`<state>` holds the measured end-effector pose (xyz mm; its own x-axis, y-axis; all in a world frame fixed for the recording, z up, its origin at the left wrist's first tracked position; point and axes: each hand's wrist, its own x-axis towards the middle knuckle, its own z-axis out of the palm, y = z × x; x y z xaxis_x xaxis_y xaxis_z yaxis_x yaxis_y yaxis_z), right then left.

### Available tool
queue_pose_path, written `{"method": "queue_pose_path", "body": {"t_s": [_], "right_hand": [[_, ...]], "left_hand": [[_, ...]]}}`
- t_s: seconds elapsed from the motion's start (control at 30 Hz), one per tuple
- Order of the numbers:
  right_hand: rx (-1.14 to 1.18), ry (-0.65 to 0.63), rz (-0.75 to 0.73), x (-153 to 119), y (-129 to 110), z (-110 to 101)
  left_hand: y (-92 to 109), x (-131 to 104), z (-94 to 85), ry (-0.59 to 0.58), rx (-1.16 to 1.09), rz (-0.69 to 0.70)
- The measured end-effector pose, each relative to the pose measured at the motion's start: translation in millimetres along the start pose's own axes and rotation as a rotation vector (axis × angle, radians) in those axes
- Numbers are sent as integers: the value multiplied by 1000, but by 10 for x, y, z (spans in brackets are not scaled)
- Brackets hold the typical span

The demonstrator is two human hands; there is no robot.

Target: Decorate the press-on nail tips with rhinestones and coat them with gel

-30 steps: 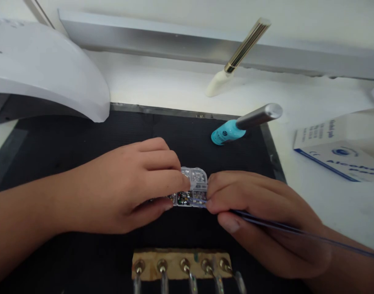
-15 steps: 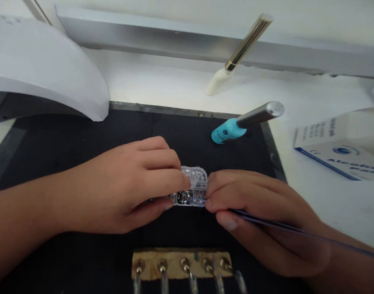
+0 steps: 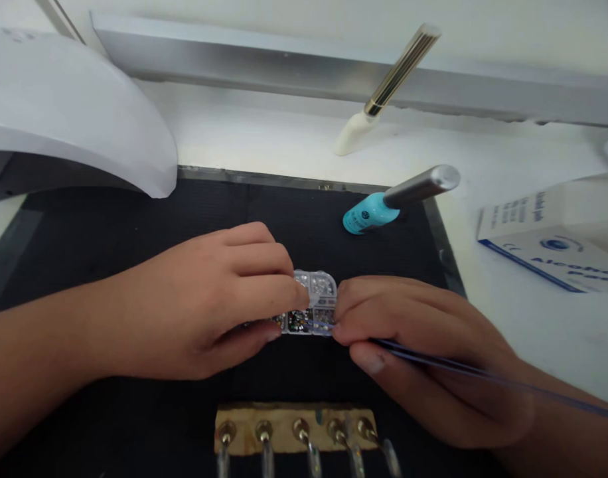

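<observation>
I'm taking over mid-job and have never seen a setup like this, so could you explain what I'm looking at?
There's no machine here: these are a person's bare hands, seen forward and down by one camera worn on the head. The left hand holds a small clear case of glittery bits on a black mat. The right hand holds a slim purple tool, its tip at the case. Nearer the camera lies a tan strip with five metal mounts. On the mat stands a turquoise bottle; a cream bottle is behind. A white curved device sits left, a printed box right.
</observation>
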<state>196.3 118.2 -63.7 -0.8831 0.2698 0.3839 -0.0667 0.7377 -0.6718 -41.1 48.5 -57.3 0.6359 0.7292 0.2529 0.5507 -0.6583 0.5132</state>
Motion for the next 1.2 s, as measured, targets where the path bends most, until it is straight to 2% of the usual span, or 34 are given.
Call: {"method": "queue_pose_path", "body": {"t_s": [0.6,0.8,1.07,1.2], "right_hand": [[-19,6,-11,5,-6,0],[-54,-6,122,-12,-112,-28],[152,131,39,13,-114,-5],[88,183,2,9,-225,-8]], "left_hand": [[2,4,-3,-2,-8,0],[5,-3,-5,-2,-13,3],[40,34,-90,0,-5,25],[66,10,-99,16,11,31]]}}
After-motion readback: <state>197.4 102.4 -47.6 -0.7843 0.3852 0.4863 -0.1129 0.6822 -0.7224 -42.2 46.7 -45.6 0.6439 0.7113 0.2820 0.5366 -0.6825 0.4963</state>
